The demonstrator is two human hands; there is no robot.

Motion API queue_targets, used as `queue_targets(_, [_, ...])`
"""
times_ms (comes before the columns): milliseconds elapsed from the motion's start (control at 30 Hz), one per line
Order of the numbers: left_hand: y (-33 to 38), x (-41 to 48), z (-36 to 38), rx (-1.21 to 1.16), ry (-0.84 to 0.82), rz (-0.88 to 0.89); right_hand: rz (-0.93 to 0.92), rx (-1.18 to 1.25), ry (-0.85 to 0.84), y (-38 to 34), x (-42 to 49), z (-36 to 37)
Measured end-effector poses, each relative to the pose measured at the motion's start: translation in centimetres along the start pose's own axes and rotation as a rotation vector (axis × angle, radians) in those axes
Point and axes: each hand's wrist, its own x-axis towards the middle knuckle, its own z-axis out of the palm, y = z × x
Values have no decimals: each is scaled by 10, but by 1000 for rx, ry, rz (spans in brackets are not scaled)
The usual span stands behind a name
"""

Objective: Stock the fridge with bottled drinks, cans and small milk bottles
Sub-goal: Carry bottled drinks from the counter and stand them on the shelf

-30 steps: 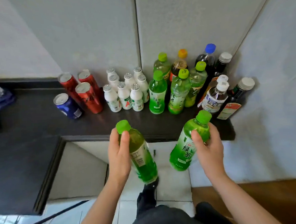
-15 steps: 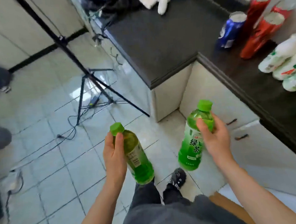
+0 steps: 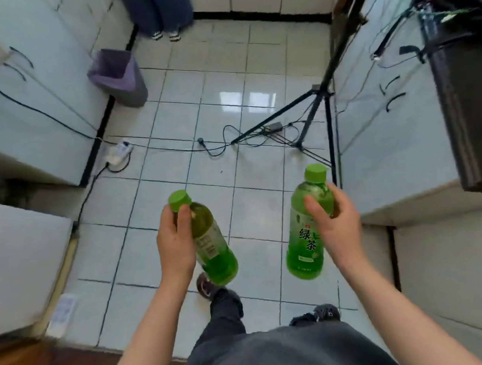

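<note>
A: Hands, itemised?
B: I log the left hand (image 3: 175, 242) wrapped around a green tea bottle (image 3: 209, 240), cap tilted left. Right hand (image 3: 335, 224) wrapped around a second green tea bottle (image 3: 308, 234), near upright.
A: Surroundings?
B: Both carried above the tiled floor (image 3: 227, 160); tripod (image 3: 314, 107) ahead, purple bin (image 3: 117, 77) far left.

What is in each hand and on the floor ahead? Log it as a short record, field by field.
left hand: shut around a green tea bottle, cap up, tilted
right hand: shut around a second green tea bottle, label facing the camera
bottle caps: both green, both on
floor: pale tiles, with cables and a power strip
tripod: black, standing ahead on the right
bin: purple liner, ahead on the left by the cabinets
fridge: cannot tell which unit it is
</note>
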Motion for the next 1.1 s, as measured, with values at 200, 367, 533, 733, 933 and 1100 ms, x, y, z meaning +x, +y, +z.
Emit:
queue_targets(200, [-12,76,-137,52,91,64,-38,27,-160,-61,6,167])
queue_targets(367, [-17,100,-214,-43,233,42,-105,21,-326,-114,6,262])
queue_targets(533, [-40,108,-260,-176,461,-87,-211,-64,-539,-146,9,347])
queue_targets(733, [-59,136,-325,-189,715,-146,-293,-120,-798,-176,14,461])
queue_targets(933, [-49,178,-405,-170,952,-151,-328,-71,-1051,-222,11,582])
queue_targets(1100, [-38,199,-466,-165,1115,-152,-382,-61,-1276,-263,-10,665])
